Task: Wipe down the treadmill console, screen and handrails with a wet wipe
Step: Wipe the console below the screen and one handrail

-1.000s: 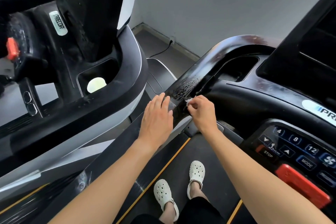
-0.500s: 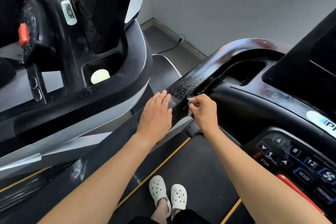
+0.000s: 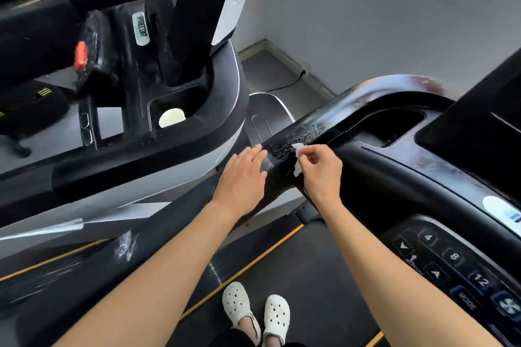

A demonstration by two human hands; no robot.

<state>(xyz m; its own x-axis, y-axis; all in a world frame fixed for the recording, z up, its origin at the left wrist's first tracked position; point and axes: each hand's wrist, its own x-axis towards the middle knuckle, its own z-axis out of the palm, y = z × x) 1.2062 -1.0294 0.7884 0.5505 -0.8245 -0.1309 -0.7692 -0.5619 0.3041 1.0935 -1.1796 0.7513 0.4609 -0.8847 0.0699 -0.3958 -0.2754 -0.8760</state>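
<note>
The right hand (image 3: 320,170) pinches a small crumpled white wet wipe (image 3: 298,147) between thumb and curled fingertips, pressing it against the scuffed top of the treadmill's black left handrail (image 3: 351,100). Just beside it, the left hand (image 3: 244,177) lies flat on the same rail, fingers straight and together, their tips close to the wipe but not touching it. Whitish streaks mark the rail surface around the wipe. To the right, the console keypad (image 3: 456,265) shows buttons numbered 4, 8 and 12 and one reading MODE. Below the arms, white clogs (image 3: 255,310) stand on the dark belt (image 3: 296,262). A neighbouring treadmill (image 3: 203,132) stands to the left, a pale disc (image 3: 172,118) in its cup holder.
</note>
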